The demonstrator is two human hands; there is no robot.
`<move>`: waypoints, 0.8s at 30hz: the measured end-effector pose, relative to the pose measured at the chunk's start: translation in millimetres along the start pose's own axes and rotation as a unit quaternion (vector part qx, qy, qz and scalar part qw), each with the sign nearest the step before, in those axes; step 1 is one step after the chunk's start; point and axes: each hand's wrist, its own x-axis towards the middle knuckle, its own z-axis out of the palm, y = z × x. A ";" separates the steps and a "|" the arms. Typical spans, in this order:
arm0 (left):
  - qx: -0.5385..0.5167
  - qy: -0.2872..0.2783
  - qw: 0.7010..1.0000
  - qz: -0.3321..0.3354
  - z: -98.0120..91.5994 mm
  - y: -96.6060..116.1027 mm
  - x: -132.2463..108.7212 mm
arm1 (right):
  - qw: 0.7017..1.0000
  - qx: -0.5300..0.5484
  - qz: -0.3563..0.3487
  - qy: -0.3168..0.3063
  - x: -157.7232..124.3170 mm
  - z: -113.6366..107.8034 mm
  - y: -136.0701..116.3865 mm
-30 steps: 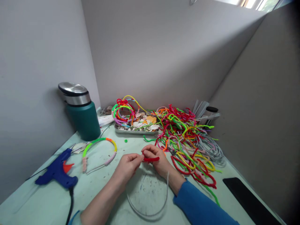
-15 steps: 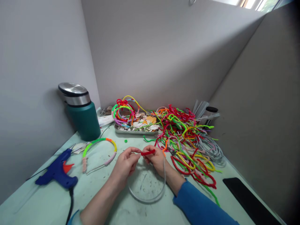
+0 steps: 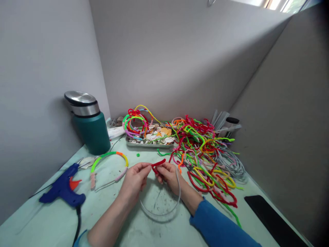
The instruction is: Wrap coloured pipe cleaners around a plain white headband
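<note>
As red pipe cleaner (image 3: 158, 162) is pinched by left hand (image 3: 135, 180) and right hand (image 3: 168, 174), 12 o'clock of bare headband (image 3: 160, 215): judged light, bendy, grippy; best held near ends.

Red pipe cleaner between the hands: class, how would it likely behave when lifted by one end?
Probably light: the left hand pinches the pipe cleaner with just fingertips. Likely bendy yet shape-holding: it shows a kink, and the strands in the pile hold loops. Its fuzzy surface should resist slipping.
</note>
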 end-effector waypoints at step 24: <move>-0.047 -0.030 0.998 -0.016 -0.7 0.7 -1.0 | 0.996 -0.062 -0.070 0.016 -3.6 2.0 -0.1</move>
